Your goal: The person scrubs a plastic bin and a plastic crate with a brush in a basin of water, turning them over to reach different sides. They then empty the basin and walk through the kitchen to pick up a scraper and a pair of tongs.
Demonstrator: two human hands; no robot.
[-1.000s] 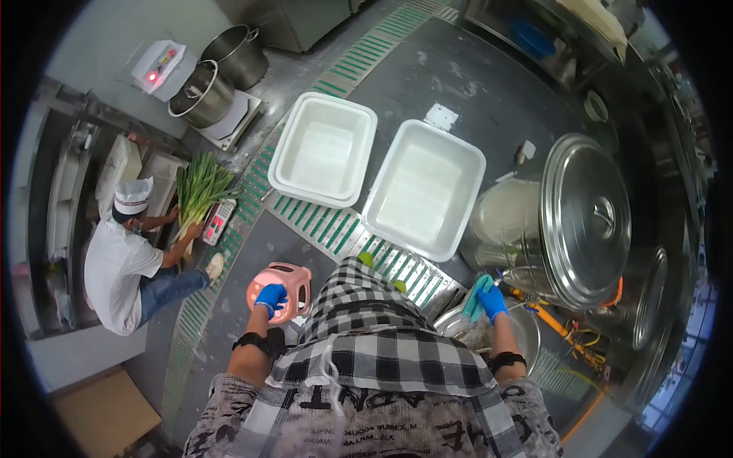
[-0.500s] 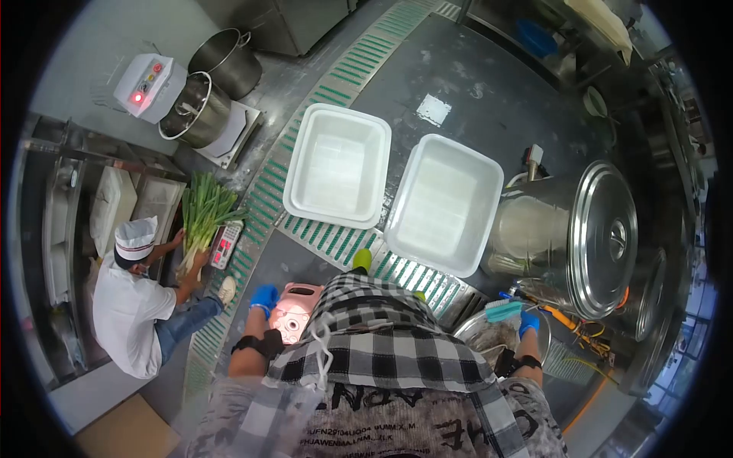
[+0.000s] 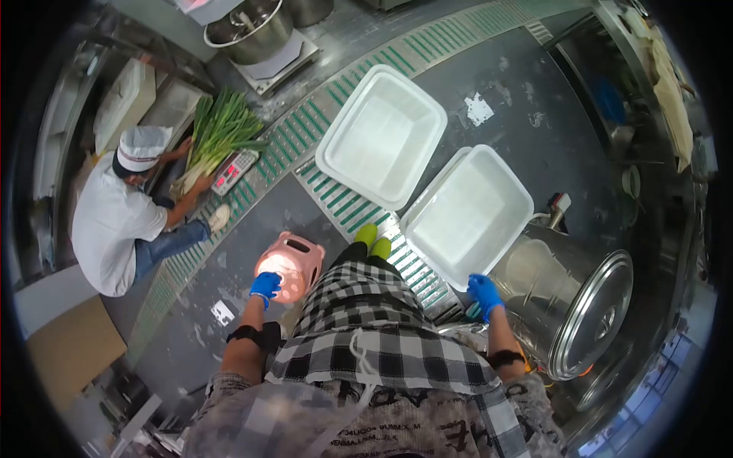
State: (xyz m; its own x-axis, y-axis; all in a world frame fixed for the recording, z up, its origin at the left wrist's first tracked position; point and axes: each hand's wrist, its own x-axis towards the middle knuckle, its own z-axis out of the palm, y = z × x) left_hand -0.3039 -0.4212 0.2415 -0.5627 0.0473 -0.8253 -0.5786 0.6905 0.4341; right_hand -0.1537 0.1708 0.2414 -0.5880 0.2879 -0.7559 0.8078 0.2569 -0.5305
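Observation:
My left hand (image 3: 266,285), in a blue glove, overlaps the edge of a pink plastic stool (image 3: 307,263) with its fingers loosely bent and nothing in them. My right hand (image 3: 483,293), also gloved in blue, is closed at the near corner of a white plastic basin (image 3: 466,221). A teal brush (image 3: 473,311) shows at the lower side of that hand, mostly hidden by it. Below it, the metal bowl (image 3: 464,328) is largely covered by my arm and apron. Left of the first basin, another white basin (image 3: 385,137) rests partly on the drain grating.
A large lidded steel pot (image 3: 592,313) stands at right. On the left a crouching person (image 3: 122,214) handles green onions (image 3: 221,126) beside a digital scale (image 3: 235,172). A mixer bowl (image 3: 256,38) is at the back. Slotted drain grating (image 3: 343,202) crosses the floor.
The view has turned and shifted. My right hand has moved from beside the metal bowl to the basin's near corner, and my left hand now overlaps the stool more. Both my shoes now show.

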